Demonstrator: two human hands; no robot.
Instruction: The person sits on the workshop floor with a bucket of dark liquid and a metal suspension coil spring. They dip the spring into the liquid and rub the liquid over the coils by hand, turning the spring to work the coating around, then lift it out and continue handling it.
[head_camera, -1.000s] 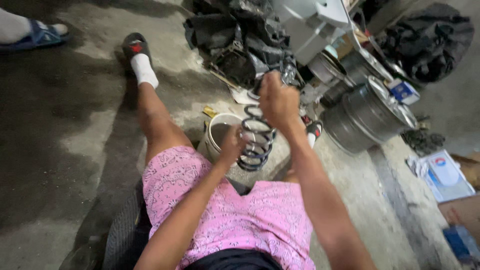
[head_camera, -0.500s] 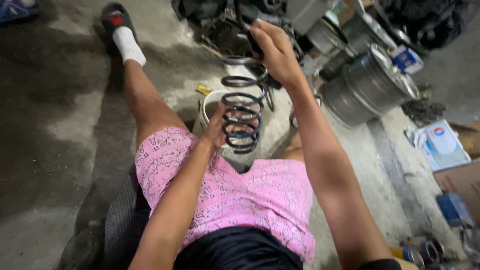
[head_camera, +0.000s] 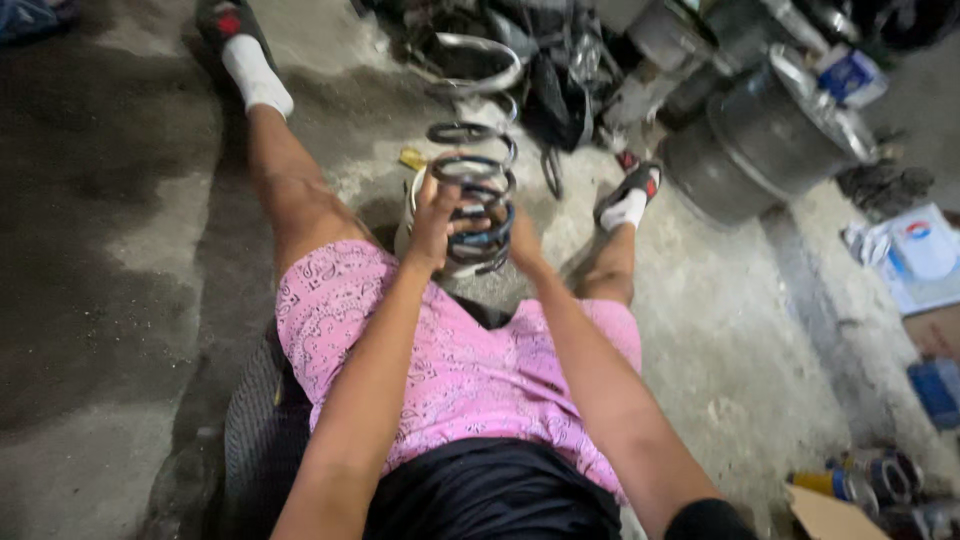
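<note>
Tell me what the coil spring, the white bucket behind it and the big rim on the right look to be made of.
Coil spring: thick wound wire, likely steel, dark coated below, bare and shiny at the top turn. White bucket: probably plastic, matte and scuffed, mostly hidden behind both hands. Rim: cast metal, possibly aluminium, dull grey with a soft sheen.

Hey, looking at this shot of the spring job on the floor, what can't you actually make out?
Head view only:
- Right hand: mostly hidden behind the coil spring, so its grip is unclear.
- White bucket: covered by the left hand and spring; contents unseen.
- Spring's top coil: motion-blurred.
- Dark parts pile: shadowed and cut by the top edge.
- Cans: small, partly cut off at the bottom right.
</note>
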